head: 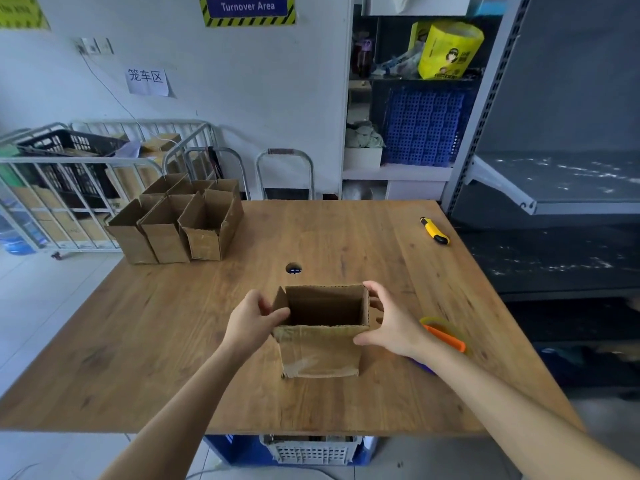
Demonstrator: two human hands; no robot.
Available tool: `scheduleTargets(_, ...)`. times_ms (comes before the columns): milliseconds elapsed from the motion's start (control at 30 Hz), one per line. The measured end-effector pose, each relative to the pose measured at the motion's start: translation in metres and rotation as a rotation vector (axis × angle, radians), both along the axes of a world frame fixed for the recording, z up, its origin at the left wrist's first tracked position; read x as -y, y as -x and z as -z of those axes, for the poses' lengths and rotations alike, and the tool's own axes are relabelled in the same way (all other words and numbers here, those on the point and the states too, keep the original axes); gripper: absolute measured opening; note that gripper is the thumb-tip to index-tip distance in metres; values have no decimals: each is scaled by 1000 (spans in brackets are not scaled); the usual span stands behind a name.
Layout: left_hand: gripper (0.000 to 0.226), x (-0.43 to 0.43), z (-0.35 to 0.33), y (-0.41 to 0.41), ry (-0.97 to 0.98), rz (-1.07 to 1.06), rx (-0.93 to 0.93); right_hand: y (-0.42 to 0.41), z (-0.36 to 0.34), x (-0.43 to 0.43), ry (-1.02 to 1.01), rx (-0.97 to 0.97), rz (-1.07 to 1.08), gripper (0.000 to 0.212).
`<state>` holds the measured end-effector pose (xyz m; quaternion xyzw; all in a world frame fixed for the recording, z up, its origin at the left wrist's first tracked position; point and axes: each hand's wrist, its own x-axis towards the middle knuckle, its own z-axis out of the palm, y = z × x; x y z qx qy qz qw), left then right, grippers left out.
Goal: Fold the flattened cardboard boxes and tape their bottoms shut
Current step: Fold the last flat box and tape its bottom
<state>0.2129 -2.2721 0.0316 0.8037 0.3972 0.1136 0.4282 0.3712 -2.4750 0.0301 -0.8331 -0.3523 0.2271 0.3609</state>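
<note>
A white wall (259,81) with a Turnover Area sign (247,8) faces me, beyond my left grip (254,320). Grey shelving (554,181) rises right of my right grip (391,323); a wire cart (79,188) stands on pale floor tiles (45,306) far left.

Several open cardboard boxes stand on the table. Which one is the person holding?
The lone box nearest the camera, gripped between left hand and right hand. The other boxes stand clustered at the table's far left, untouched.

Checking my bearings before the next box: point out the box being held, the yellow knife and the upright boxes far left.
held box (320,351): head view, near outer wall.
yellow knife (434,231): head view, middle of its body.
upright boxes (204,242): head view, near wall of the rightmost front box.
</note>
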Motion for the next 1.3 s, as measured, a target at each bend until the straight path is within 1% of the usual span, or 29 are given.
scheduleTargets(100,33,-1,1,-2,46,55,42,1,0,1,8,22,-23,99)
scheduleTargets(167,36,-2,1,-2,95,108,38,3,0,1,16,47,-41,100)
scheduleTargets(233,34,-3,1,-1,134,148,13,4,-1,1,21,48,-56,101)
scheduleTargets(300,31,-5,2,0,148,156,2,4,-3,1,31,6,-72,98)
scheduleTargets(333,30,-5,3,0,148,146,-1,4,-4,0,24,-30,-83,93)
scheduleTargets(400,29,-4,2,-3,105,102,-13,6,-7,-5,-7,-103,-81,73)
scheduleTargets(433,30,-3,1,-5,59,73,-13,6,-8,-8,-16,-110,-59,66)
scheduleTargets(467,31,-1,0,-7,9,51,-3,5,-9,-11,-14,-81,-38,64)
scheduleTargets(533,34,2,-2,-11,-75,52,30,5,-10,-17,24,29,-43,69)
scheduleTargets(600,36,4,-3,-11,-104,109,45,8,-10,-19,44,86,-86,79)
scheduleTargets(667,39,4,-2,-9,-85,176,53,8,-9,-17,55,84,-118,86)
scheduleTargets(733,43,1,2,-4,-72,217,67,4,-9,-15,82,73,-137,86)
scheduleTargets(800,41,-2,7,1,-60,242,87,-3,-11,-18,91,107,-119,73)
scheduleTargets(867,35,-4,9,4,-49,254,100,-12,-14,-25,34,156,-13,49)
scheduleTargets(900,34,-4,10,4,-44,264,97,-16,-16,-29,-5,156,49,40)
scheduleTargets(967,32,-4,11,5,-25,303,83,-20,-17,-37,-54,114,122,29)
scheduleTargets(1067,28,1,9,8,77,372,85,-23,-16,-47,-49,121,133,16)
scheduleTargets(1100,33,3,9,10,104,387,80,-25,-13,-50,-49,103,156,14)
scheduleTargets(1200,55,3,12,14,140,446,38,-31,-7,-56,-62,-59,265,10)
scheduleTargets(1300,61,-5,17,13,128,520,-26,-39,3,-58,-59,-198,340,11)
